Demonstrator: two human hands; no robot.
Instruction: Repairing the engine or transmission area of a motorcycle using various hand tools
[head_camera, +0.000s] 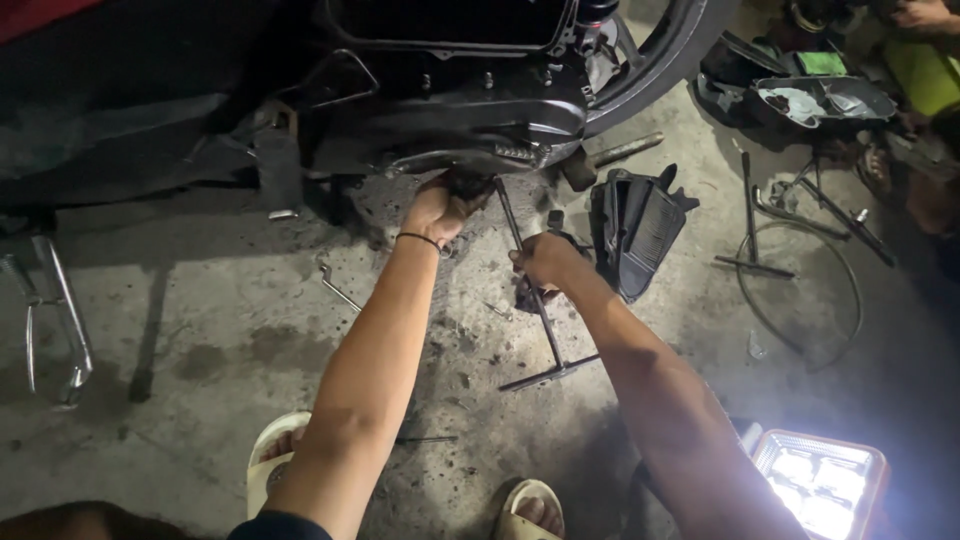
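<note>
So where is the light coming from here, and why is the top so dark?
Head view: a bright work lamp on the floor at lower right glares white, blown out; it lights the left hand, right hand and the T-handle wrench; the scooter underside stays near black, details lost in shadow.

No pkgs, labels, signs or screens in view.

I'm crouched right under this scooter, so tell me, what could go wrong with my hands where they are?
The long black T-handle wrench, held mid-shaft by the right hand, could slip off and knock knuckles. The left hand is pressed against the scooter's dark engine underside, where it might get pinched. The bright work lamp leaves that area shadowed.
</note>
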